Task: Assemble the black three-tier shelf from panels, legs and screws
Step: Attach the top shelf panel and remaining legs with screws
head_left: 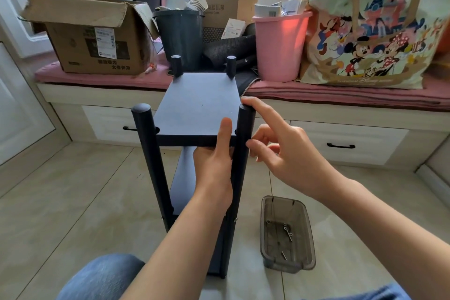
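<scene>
Shelf point(194, 109) stands upright on floor. Our left hand point(214, 165) clamps top panel's front edge; right hand point(287, 153), fingers loosely apart, fingertip on near-right leg point(243, 153). Hold panel level w/ leg's hole before screwing, probably.

Black shelf point(198, 105) upright on floor, screws point(287, 230) prob. in tub.

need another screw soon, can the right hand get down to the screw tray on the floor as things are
Probably yes. The right hand holds nothing large, only touching the near right leg, and the screw tray sits open-topped on the floor just below it with nothing between.
</scene>
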{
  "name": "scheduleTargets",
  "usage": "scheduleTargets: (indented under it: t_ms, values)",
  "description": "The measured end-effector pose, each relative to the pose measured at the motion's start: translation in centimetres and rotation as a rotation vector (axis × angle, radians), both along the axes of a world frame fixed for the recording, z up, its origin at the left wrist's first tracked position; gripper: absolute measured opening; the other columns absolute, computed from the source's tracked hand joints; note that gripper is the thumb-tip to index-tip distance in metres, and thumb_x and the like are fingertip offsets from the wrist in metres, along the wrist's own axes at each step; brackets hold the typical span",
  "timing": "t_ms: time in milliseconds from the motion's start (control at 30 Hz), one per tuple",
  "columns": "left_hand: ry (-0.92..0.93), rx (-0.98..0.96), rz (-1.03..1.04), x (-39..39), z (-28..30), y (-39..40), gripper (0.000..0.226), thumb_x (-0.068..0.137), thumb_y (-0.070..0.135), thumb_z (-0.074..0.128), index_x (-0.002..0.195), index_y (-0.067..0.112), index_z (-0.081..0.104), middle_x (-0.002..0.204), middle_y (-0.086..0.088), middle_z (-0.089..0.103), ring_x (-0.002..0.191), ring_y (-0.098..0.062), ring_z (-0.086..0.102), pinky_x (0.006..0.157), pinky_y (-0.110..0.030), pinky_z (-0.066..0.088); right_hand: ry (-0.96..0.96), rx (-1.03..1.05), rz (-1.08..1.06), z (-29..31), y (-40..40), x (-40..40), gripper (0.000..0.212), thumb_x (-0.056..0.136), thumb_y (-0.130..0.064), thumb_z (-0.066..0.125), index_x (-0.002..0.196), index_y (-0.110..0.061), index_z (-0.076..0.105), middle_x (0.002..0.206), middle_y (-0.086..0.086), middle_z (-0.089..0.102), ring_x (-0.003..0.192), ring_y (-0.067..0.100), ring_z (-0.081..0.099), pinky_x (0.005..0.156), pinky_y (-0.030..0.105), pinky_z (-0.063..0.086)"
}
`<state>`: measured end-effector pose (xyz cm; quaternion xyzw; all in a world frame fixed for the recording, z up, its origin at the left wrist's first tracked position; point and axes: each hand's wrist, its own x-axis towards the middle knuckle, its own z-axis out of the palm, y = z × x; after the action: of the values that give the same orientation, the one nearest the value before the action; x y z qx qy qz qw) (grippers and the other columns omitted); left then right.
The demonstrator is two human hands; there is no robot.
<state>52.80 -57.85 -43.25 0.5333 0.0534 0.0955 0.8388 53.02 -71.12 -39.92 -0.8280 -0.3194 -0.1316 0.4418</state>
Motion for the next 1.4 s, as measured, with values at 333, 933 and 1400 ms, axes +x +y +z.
scheduleTargets:
  t_ms: [333, 933, 1400]
  values:
    - [-0.177, 0.105, -0.116, -0.1, -2.1, 2.5, 0.053, 0.08, 0.034, 0.072, 0.123, 0.004, 0.066, 0.115, -0.008, 0.074, 0.113, -0.023, 0.069, 0.095, -0.041, 0.057, -0.041, -0.068, -0.021, 0.4, -0.6, 0.1, 0.074, 0.095, -0.015, 0.063, 0.146, -0.051, 0.023, 0.071, -0.005, 0.061, 0.068, 0.017, 0.062, 0.075, 0.028, 0.054]
    - [-0.171, 0.072, -0.146, 0.4, -2.1, 2.7, 0.047, 0.078, 0.035, 0.07, 0.119, 0.012, 0.069, 0.113, -0.005, 0.075, 0.106, -0.024, 0.072, 0.081, -0.032, 0.06, -0.17, -0.171, -0.086, 0.5, -0.2, -0.4, 0.073, 0.094, -0.007, 0.063, 0.154, -0.024, 0.026, 0.075, -0.009, 0.06, 0.075, 0.013, 0.061, 0.08, 0.027, 0.051]
    - [-0.193, 0.064, -0.135, 0.2, -2.2, 2.8, 0.05, 0.074, 0.041, 0.072, 0.118, 0.016, 0.069, 0.112, -0.001, 0.076, 0.106, -0.022, 0.072, 0.078, -0.027, 0.059, -0.11, -0.073, -0.127, 0.3, 0.4, -0.6, 0.075, 0.089, -0.005, 0.07, 0.151, -0.028, 0.034, 0.075, -0.002, 0.061, 0.073, 0.015, 0.061, 0.078, 0.025, 0.051]
